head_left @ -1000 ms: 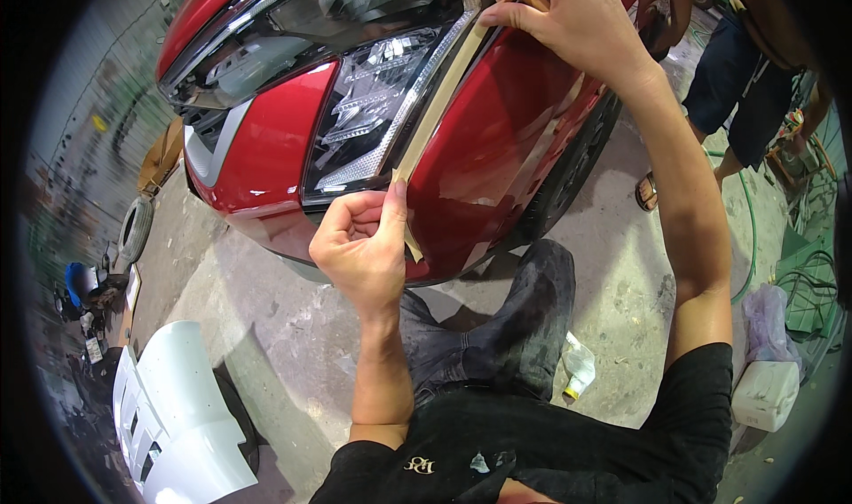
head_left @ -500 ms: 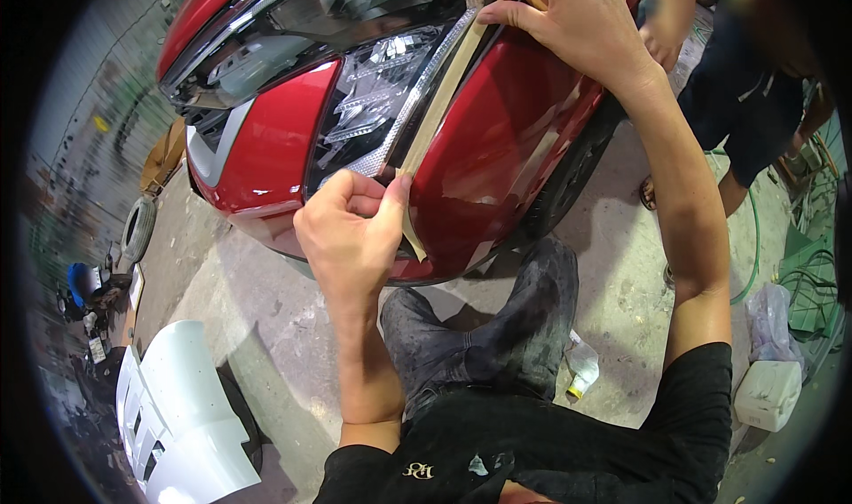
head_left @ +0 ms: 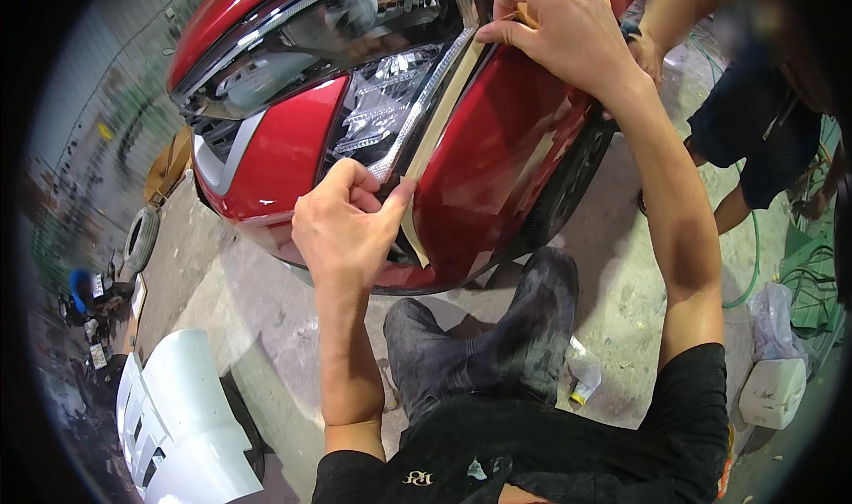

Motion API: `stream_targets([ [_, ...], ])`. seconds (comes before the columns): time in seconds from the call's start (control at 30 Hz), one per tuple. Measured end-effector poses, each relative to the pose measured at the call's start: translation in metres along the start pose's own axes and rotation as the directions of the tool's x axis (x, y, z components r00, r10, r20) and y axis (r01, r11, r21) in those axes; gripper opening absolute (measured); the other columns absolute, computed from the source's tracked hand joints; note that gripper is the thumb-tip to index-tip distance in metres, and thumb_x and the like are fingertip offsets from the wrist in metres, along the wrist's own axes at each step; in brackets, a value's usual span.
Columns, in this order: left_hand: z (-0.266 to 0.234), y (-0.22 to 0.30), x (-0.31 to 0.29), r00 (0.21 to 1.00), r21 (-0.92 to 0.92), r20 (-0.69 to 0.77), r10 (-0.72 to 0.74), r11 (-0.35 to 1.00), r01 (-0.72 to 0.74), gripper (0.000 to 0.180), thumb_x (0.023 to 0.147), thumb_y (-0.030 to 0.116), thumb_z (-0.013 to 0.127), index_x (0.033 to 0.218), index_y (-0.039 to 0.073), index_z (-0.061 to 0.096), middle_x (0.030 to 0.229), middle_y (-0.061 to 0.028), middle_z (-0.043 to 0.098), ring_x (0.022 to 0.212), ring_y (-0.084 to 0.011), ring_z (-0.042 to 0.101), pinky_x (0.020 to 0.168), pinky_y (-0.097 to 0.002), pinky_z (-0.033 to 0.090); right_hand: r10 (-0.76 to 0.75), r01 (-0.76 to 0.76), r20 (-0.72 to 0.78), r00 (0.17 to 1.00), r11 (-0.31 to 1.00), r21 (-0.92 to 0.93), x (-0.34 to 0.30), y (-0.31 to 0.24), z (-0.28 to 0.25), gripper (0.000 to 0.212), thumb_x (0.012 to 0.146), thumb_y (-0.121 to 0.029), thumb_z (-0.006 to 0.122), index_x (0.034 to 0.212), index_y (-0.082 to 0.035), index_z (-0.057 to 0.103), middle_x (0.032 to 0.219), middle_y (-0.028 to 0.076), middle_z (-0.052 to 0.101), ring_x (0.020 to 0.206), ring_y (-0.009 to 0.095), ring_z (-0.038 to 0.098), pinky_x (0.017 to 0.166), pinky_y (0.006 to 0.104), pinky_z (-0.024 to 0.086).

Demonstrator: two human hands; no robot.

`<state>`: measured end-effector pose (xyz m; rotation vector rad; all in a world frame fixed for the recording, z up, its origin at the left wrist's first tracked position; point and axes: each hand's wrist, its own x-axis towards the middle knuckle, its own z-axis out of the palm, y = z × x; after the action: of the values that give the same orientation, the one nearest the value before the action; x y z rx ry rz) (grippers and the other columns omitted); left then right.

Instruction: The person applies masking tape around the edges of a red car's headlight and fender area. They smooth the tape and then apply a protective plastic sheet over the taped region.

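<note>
We pinched the lower end of the tan masking tape (head_left: 441,114) with our left hand (head_left: 346,229), beside the headlight (head_left: 377,105) of the red car (head_left: 506,158). Our right hand (head_left: 564,29) pressed its upper end against the bodywork, fingers closed on it.

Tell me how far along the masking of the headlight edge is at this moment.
Done: a strip of tan masking tape already runs along the headlight edge on the red car. In hand: the left hand pinches the tape's lower end while the right hand presses its upper end. Left: the bottom tail looks loose and unpressed.
</note>
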<state>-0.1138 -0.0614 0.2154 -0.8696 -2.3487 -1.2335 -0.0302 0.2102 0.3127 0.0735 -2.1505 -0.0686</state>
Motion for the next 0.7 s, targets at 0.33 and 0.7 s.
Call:
stream_targets([
  [0.33,0.011,-0.004,0.014,0.995,-0.068,-0.053,0.086,0.994,-0.090,0.038,0.072,0.023,0.096,0.074,0.002,0.063,0.069,0.0032,0.052,0.064,-0.0080,0.047,0.059,-0.0263,0.039,0.012,-0.011,0.039,0.999,1.000,-0.019,0.002,-0.013,-0.018,0.028,0.084,-0.029,0.084,0.086,-0.005,0.071,0.087,0.016,0.070,0.088,0.035,0.069,0.081,0.0458,0.051],
  [0.7,0.017,0.001,0.027,0.950,0.074,-0.189,0.248,0.968,-0.238,0.080,0.062,0.034,0.100,0.126,0.004,0.061,0.125,-0.0121,0.057,0.124,-0.0311,0.053,0.108,-0.0435,0.044,0.053,-0.053,0.011,0.999,0.998,-0.035,-0.005,-0.007,-0.006,0.027,0.084,-0.030,0.084,0.088,-0.006,0.070,0.092,0.015,0.068,0.090,0.035,0.068,0.082,0.0463,0.053],
])
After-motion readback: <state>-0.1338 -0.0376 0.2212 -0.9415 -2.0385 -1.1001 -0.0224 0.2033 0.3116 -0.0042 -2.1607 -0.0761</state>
